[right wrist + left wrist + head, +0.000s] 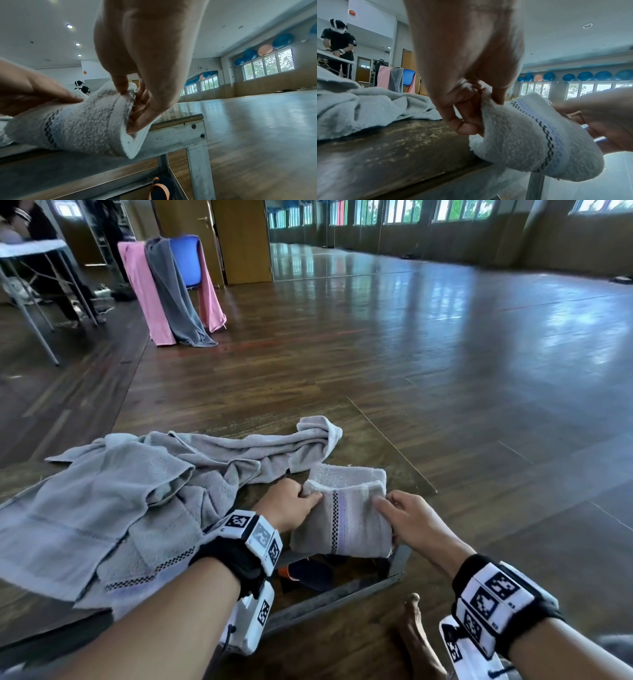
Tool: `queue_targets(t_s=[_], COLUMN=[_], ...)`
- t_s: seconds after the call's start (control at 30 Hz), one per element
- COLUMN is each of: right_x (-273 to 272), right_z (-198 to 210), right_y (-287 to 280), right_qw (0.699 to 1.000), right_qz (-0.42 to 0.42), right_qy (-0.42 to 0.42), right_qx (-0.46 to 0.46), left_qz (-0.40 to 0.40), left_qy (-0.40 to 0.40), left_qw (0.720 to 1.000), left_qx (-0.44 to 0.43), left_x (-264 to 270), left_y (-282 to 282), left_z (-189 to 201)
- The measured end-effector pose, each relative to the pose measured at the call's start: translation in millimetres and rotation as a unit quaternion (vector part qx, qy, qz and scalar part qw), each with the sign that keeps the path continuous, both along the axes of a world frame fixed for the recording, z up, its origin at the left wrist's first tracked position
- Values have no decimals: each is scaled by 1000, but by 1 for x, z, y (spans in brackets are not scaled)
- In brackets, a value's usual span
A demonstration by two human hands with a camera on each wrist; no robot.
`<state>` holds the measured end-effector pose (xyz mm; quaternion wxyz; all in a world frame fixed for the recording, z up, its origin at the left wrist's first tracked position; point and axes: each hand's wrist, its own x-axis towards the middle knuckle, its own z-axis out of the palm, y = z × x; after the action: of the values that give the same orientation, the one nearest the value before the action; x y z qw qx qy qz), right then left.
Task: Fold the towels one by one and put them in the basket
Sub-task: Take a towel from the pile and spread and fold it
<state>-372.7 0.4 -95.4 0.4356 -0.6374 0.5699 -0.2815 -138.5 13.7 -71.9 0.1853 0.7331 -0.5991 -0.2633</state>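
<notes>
Blue chair (185,261) w/ pink cloth (145,299) & grey cloth (174,299) draped, far left on wood floor (411,354); exercise balls (585,76) above windows.

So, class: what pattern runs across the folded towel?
A black checked line beside a pale lilac band on the folded towel, clearest in the head view.

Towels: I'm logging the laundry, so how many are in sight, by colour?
Grey, folded, held by left hand and right hand: 1
Grey, loose on the table: at least 2
Grey on the chair: 1
Pink on the chair: 2
Total: at least 6
</notes>
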Motion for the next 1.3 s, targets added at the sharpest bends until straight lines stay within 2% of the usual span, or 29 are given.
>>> queue_targets(t_s=[0.23,0.4,0.57,0.7,0.87,1.0,1.07,1.17,1.3], right_x=[9,15,16,18,24,29,31,33,44], right_z=[-6,-10,-15,-16,-6,-2,0,-1,2], right_y=[-39,-71,-87,-89,-83,-74,-70,-67,-55], right_qw=[998,991,989,985,982,951,945,956,981], right_qz=[-50,-83,-81,-83,-73,-25,-1,-10,-43], right_qy=[28,103,125,148,173,303,320,291,190], right_qx=[-11,-18,26,25,27,-59,-74,-47,8], left_qz=[23,47,55,65,80,88,87,89,115], left_qy=[18,27,-36,-67,-81,-51,-32,-21,-73], left_qw=[999,996,996,994,993,994,995,996,982], left_qx=[-46,-64,-54,-63,-25,39,46,-18,-128], left_x=[-4,-10,-11,-11,-15,-16,-14,-7,9], left_y=[-29,-68,-86,-90,-89,-91,-88,-74,-48], left_z=[-7,-18,-40,-46,-41,-31,-27,-22,-15])
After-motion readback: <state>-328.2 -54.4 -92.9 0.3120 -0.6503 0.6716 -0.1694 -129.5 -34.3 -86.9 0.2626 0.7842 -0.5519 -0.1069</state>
